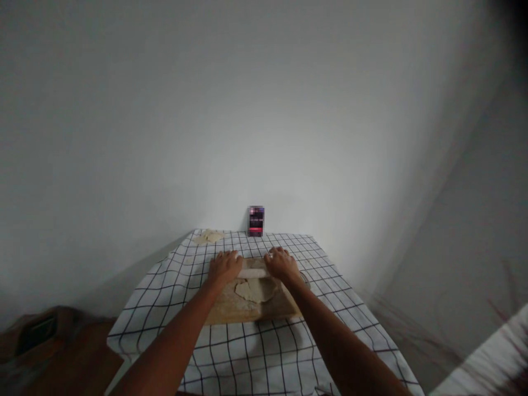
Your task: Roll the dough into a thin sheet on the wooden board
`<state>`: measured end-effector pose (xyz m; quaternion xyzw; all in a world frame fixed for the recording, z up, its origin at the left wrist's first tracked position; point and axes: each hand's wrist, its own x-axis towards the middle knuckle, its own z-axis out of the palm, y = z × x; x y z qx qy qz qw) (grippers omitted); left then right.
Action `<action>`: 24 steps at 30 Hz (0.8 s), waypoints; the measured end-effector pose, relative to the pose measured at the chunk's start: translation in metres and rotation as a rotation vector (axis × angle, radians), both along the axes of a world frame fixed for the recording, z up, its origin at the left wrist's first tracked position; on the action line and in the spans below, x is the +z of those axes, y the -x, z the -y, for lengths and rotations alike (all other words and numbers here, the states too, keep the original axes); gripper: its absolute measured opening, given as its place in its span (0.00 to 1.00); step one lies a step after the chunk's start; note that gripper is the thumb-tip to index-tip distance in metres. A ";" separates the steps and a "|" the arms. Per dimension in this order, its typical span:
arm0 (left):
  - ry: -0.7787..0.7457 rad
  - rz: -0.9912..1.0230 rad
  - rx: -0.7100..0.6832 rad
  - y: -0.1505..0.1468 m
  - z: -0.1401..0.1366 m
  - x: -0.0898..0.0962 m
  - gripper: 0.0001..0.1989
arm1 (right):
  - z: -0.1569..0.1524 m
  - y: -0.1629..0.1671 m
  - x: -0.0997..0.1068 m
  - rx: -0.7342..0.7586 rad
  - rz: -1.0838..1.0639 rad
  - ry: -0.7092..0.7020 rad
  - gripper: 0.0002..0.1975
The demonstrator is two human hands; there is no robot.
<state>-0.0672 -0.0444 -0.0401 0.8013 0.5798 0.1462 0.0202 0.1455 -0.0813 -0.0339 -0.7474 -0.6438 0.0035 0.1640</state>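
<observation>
A pale rolling pin lies crosswise over a wooden board. My left hand is closed over its left end, and my right hand over its right end. Just on the near side of the pin, a flat, uneven sheet of dough is spread on the board. Pale dusting, apparently flour, marks the wood around it. The undersides of both hands are hidden, as are the ends of the pin.
A checked cloth covers the table. Flat pale dough pieces lie at its far left corner. A blurred-out upright device leans on the wall at the back. Beside my right wrist, a round rim shows partly.
</observation>
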 end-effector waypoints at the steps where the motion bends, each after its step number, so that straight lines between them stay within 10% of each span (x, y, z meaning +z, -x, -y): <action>1: 0.017 0.012 0.019 -0.002 -0.007 -0.001 0.26 | -0.009 -0.002 -0.001 -0.001 -0.008 0.011 0.22; 13: 0.045 0.010 0.139 -0.014 -0.048 0.004 0.24 | -0.074 -0.020 -0.018 0.020 -0.059 0.071 0.23; 24: 0.039 -0.029 0.048 -0.008 -0.029 -0.005 0.23 | -0.036 -0.015 -0.018 0.107 0.064 0.142 0.21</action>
